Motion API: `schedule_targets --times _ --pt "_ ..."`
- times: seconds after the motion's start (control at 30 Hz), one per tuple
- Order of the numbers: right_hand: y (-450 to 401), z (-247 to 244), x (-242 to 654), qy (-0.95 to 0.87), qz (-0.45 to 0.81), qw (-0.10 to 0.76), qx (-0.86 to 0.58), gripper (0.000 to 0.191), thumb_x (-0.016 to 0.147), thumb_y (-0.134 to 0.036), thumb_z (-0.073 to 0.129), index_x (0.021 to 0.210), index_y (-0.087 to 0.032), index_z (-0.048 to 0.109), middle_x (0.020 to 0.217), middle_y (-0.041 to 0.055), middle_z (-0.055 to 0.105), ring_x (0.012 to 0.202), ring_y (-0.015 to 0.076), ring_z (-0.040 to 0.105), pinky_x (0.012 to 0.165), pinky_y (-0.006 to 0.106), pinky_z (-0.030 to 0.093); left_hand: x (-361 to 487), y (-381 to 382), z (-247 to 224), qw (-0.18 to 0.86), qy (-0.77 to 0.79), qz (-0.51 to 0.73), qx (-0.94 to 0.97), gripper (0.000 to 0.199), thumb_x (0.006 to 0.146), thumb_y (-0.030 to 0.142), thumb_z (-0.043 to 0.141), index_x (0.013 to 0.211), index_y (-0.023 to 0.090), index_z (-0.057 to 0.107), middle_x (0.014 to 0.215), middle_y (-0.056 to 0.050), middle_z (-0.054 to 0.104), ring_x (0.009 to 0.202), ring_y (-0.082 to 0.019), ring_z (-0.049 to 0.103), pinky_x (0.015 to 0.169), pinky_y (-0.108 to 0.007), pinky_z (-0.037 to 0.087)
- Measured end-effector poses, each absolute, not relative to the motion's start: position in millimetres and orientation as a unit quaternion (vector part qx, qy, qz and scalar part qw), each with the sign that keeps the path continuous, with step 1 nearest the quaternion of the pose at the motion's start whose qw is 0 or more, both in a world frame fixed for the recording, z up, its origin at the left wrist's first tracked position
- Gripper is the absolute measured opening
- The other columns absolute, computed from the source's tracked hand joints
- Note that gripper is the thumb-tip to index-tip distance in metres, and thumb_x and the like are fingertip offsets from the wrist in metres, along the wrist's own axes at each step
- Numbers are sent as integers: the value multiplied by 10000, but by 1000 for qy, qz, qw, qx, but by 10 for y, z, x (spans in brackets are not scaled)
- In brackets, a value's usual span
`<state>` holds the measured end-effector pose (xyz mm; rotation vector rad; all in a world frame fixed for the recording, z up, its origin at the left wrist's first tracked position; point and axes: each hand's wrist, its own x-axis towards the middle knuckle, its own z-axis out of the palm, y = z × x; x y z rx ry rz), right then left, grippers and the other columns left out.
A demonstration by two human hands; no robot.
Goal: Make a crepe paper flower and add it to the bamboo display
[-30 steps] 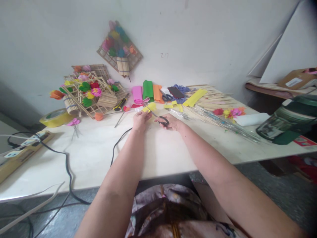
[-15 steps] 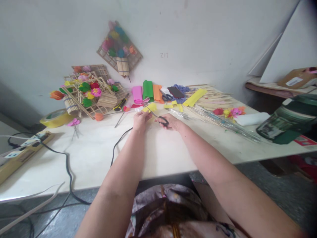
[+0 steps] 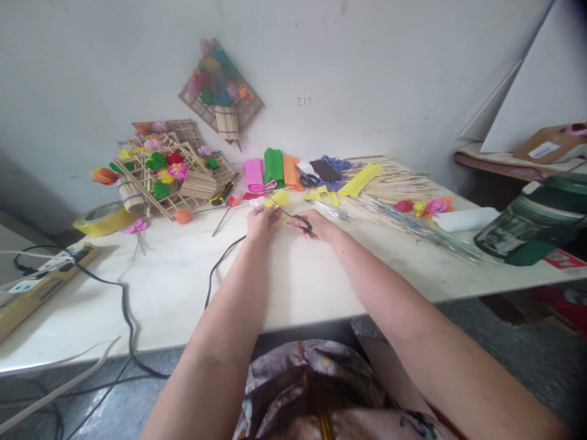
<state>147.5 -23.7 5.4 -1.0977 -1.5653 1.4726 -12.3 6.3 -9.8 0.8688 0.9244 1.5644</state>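
Observation:
Over the middle of the white table, my right hand (image 3: 316,225) is closed round the black handles of a pair of scissors (image 3: 303,222). The blades point up and left, across a piece of yellow crepe paper (image 3: 280,199). My left hand (image 3: 262,221) pinches that yellow paper at its lower edge, close to the blades. Whether the blades are parted is too small to make out. Just beyond my hands lie yellow scraps (image 3: 323,195) and rolls of pink (image 3: 254,175), green (image 3: 274,168) and orange paper (image 3: 292,172).
Stick lattices with paper flowers (image 3: 165,168) pile up at the left, near yellow tape (image 3: 104,219) and a power strip (image 3: 46,278) with trailing cords. Thin sticks (image 3: 389,183), wires (image 3: 413,226), a white roll (image 3: 468,219) and a green bottle (image 3: 527,220) occupy the right.
Almost nothing differs. The scissors and my right hand have shifted very slightly; my left hand keeps its pinch on the yellow paper.

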Motion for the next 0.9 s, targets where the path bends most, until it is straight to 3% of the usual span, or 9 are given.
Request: schedule_targets --times 0.3,0.9 --pt "-223 64 1506 -607 555 374 -429 338 651 -412 744 626 -146 536 410 -75 431 312 19 317 308 155 208 -164 72 -84 554 389 633 374 198 578 227 754 670 96 637 665 -79 670 601 -144 630 691 -304 535" --pt "-362 212 1454 -563 591 403 -414 289 688 -377 699 724 -107 600 446 -66 460 350 22 316 316 164 185 -144 104 -133 532 362 678 355 250 522 214 802 584 123 577 606 -22 616 643 -138 630 743 -306 524"
